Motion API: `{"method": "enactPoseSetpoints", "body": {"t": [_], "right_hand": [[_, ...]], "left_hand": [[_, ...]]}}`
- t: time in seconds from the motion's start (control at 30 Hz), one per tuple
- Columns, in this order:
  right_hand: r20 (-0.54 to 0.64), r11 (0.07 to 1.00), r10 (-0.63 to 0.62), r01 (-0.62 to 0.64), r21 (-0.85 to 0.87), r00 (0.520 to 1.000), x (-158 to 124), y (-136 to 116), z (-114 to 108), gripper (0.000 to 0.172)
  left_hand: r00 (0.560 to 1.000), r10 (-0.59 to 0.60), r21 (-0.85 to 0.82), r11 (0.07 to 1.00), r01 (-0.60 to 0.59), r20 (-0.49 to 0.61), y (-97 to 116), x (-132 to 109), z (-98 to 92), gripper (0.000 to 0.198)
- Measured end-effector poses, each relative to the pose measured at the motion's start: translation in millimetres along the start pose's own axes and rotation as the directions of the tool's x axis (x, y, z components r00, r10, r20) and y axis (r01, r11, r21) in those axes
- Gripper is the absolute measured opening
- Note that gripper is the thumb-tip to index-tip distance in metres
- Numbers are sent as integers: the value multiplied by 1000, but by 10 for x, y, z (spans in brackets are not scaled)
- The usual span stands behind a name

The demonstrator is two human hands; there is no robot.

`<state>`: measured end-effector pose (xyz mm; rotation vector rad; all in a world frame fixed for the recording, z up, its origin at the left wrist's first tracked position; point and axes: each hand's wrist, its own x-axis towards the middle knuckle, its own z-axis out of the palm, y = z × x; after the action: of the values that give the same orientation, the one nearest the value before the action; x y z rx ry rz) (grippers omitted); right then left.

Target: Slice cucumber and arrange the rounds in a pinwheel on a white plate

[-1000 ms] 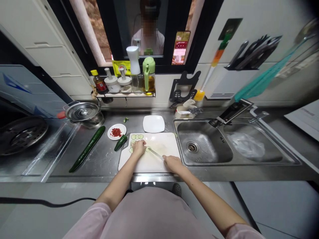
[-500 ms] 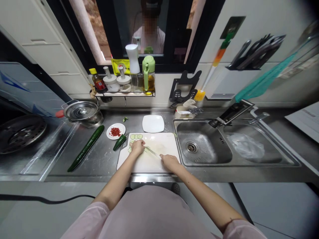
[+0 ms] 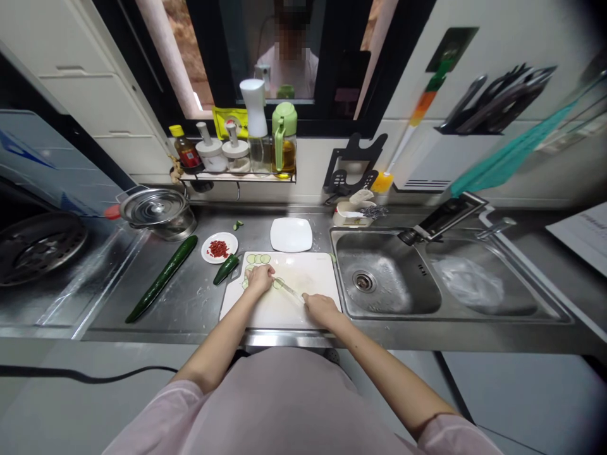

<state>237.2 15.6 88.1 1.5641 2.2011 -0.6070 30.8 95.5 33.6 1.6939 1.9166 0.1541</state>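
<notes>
My right hand (image 3: pixel 322 309) is closed round the handle of a knife (image 3: pixel 290 291), whose blade slants up and left over the white cutting board (image 3: pixel 303 319). A pale green cucumber slice (image 3: pixel 278 284) lies at the blade near its tip. Beside that tip is my left hand (image 3: pixel 259 279), fingers bent and drawn together; what they grip, if anything, is hidden. More cucumber slices (image 3: pixel 258 258) lie in a row along the board's upper left, some partly under my left hand. A cut piece of dark green cucumber (image 3: pixel 226 269) rests just left of the board.
A whole cucumber (image 3: pixel 162 278) and a small plate (image 3: pixel 205 253) of chopped red bits lie to the left. Behind the board is a white square plate (image 3: pixel 291 234). On the right is a sink (image 3: pixel 389 297); a lidded steel pot (image 3: pixel 159 212) stands at the back left.
The camera view has shifted slightly. Both hands, the knife and the slice by its blade keep nearly the same places on the board.
</notes>
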Motion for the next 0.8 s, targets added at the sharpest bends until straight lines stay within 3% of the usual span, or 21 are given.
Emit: {"method": "enactPoseSetpoints", "body": {"t": [0.8], "right_hand": [[57,999,32,-33,5,998,-93,-32,-83,34]], "left_hand": [[1000,2,-16,1000,-2,15,-6,-5,-14,16]]}}
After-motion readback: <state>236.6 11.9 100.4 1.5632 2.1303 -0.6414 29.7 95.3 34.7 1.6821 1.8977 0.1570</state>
